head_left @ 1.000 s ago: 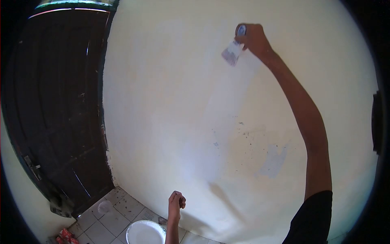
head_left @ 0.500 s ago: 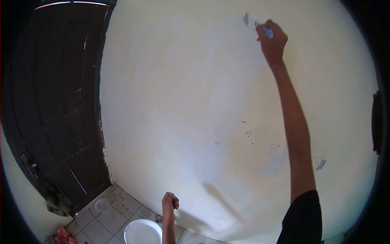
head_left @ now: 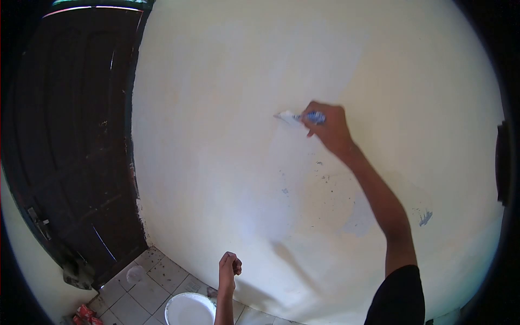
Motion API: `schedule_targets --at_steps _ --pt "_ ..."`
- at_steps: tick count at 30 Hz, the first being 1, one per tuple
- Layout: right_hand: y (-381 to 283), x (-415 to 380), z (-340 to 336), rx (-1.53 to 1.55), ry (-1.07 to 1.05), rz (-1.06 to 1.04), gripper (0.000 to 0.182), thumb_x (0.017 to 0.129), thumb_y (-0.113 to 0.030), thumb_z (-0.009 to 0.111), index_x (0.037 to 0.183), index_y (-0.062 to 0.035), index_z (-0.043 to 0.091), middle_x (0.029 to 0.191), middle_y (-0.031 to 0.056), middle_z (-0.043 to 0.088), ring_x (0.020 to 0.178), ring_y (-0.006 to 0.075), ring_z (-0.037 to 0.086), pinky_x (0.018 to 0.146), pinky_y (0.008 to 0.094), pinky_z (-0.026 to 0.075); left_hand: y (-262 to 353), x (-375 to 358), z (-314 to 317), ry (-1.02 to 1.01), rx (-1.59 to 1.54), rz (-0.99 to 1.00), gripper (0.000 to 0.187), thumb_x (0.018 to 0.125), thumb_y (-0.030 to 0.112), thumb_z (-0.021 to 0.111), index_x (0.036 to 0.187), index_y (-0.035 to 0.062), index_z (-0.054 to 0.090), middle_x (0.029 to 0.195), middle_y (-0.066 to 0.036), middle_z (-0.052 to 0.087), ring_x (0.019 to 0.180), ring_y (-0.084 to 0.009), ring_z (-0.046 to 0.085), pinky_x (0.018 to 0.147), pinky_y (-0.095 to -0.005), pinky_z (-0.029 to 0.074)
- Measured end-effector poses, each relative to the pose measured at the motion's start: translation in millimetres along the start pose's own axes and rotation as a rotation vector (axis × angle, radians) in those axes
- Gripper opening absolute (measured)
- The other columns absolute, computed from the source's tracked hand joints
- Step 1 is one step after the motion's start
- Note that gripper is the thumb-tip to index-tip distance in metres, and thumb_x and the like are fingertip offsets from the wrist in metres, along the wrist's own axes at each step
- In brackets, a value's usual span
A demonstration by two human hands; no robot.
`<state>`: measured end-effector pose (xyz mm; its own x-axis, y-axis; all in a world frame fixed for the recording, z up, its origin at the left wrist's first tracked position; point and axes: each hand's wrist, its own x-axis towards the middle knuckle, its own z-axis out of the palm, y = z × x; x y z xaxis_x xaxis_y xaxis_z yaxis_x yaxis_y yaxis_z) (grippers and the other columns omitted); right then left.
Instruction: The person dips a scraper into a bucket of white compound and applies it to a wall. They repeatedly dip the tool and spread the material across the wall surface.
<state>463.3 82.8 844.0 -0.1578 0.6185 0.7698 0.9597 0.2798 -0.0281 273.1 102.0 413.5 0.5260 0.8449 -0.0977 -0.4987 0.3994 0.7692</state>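
Note:
My right hand (head_left: 331, 125) is closed round the blue-patterned handle of a paintbrush (head_left: 289, 117). The brush's pale bristle end points left and lies at the cream wall (head_left: 216, 97), around its middle height. A lighter, wet-looking band runs down the wall below and to the right of the brush. Low in the view, my left hand (head_left: 230, 264) is curled into a fist in front of the wall, and nothing shows in it. Just below and left of it stands a white tub (head_left: 189, 310) on the floor, partly cut off by the bottom edge.
A dark wooden door (head_left: 76, 135) fills the left side. Dark specks and a grey smear (head_left: 425, 218) mark the lower right wall. On the tiled floor (head_left: 130, 306) are a clear plastic cup (head_left: 135, 274) and red packets (head_left: 86, 314). A dark object (head_left: 502, 162) juts in at the right edge.
My right hand has moved down and left along the wall with the paintbrush, from near the top to mid-height. The left fist has barely shifted.

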Motion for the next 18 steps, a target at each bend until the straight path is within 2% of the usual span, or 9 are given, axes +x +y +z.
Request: schedule_targets --at_steps 1,3,7,8,10,11,13,17,18 --pt "0.3 14.8 -11.9 0.126 -0.031 0.092 0.007 0.081 -0.001 0.067 0.08 0.0033 0.062 0.07 0.0121 0.063 0.056 0.0161 0.062 0.051 0.0267 0.05 0.2 0.8 0.2 0.001 0.001 0.007 0.016 0.09 0.018 0.047 0.074 0.0127 0.046 0.058 -0.001 0.045 0.047 -0.0098 0.039 0.044 -0.0248 0.032" --pt "5.7 54.2 -41.8 -0.086 -0.027 -0.086 0.01 0.082 -0.004 0.068 0.081 0.0036 0.063 0.072 0.0122 0.065 0.058 0.0155 0.064 0.054 0.0269 0.052 -1.1 2.9 -0.9 0.0 -0.004 0.004 0.015 0.09 0.016 0.045 0.076 0.0118 0.047 0.058 -0.001 0.046 0.047 -0.009 0.038 0.044 -0.0245 0.032" --pt "9.1 125.5 -92.9 -0.429 0.138 -0.209 0.01 0.084 -0.009 0.068 0.09 -0.0007 0.065 0.074 0.0123 0.065 0.063 0.0199 0.066 0.059 0.0319 0.053 -0.8 2.8 -3.3 0.011 0.013 -0.013 0.015 0.091 0.013 0.044 0.077 0.0105 0.047 0.058 -0.002 0.048 0.047 -0.0084 0.039 0.043 -0.0244 0.032" --pt "10.8 132.3 -95.9 -0.426 0.135 -0.204 0.01 0.084 -0.009 0.068 0.09 -0.0007 0.065 0.074 0.0123 0.065 0.063 0.0199 0.066 0.059 0.0319 0.053 0.2 2.4 -3.3 0.014 0.015 -0.017 0.015 0.091 0.013 0.044 0.077 0.0105 0.047 0.058 -0.002 0.048 0.047 -0.0084 0.039 0.043 -0.0244 0.032" --pt "14.4 135.5 -96.1 -0.884 0.337 -0.554 0.017 0.082 -0.008 0.066 0.099 -0.0047 0.064 0.081 0.013 0.063 0.069 0.0263 0.065 0.062 0.0361 0.054 2.5 -0.2 -3.0 0.028 0.008 -0.006 0.015 0.091 0.014 0.044 0.076 0.0105 0.047 0.058 -0.002 0.048 0.047 -0.0085 0.039 0.043 -0.0243 0.032" --pt "17.0 130.0 -92.5 -0.88 0.329 -0.55 0.017 0.082 -0.008 0.066 0.099 -0.0047 0.064 0.081 0.013 0.063 0.069 0.0263 0.065 0.062 0.0361 0.054 3.7 -1.9 -3.1 0.033 0.008 -0.014 0.015 0.091 0.014 0.044 0.076 0.0105 0.047 0.058 -0.002 0.048 0.047 -0.0085 0.039 0.043 -0.0243 0.032" --pt "23.7 109.5 -77.2 -1.03 0.238 -0.502 0.024 0.081 -0.006 0.064 0.105 -0.0074 0.063 0.087 0.0131 0.06 0.073 0.0306 0.062 0.063 0.0377 0.053 6.4 -5.1 -4.0 0.022 -0.006 0.021 0.015 0.091 0.014 0.044 0.076 0.0106 0.047 0.058 -0.002 0.048 0.047 -0.0083 0.039 0.044 -0.0241 0.032" --pt "39.2 4.1 -5.5 -1.009 -0.152 -0.411 0.022 0.084 -0.008 0.059 0.105 -0.0083 0.064 0.092 0.014 0.059 0.071 0.0292 0.064 0.058 0.0377 0.053 8.9 -7.3 -11.3 0.044 0.016 0.017 0.015 0.091 0.014 0.045 0.076 0.0107 0.047 0.058 -0.002 0.047 0.047 -0.008 0.039 0.043 -0.0237 0.032" --pt "40.8 -32.2 17.2 -1.035 -0.169 -0.44 0.021 0.083 -0.01 0.059 0.104 -0.0082 0.064 0.096 0.0175 0.058 0.074 0.0283 0.065 0.055 0.0373 0.053 9.3 -6.2 -12.7 0.055 -0.001 0.023 0.015 0.091 0.014 0.045 0.077 0.0108 0.047 0.059 -0.001 0.047 0.047 -0.0079 0.039 0.043 -0.0234 0.032"
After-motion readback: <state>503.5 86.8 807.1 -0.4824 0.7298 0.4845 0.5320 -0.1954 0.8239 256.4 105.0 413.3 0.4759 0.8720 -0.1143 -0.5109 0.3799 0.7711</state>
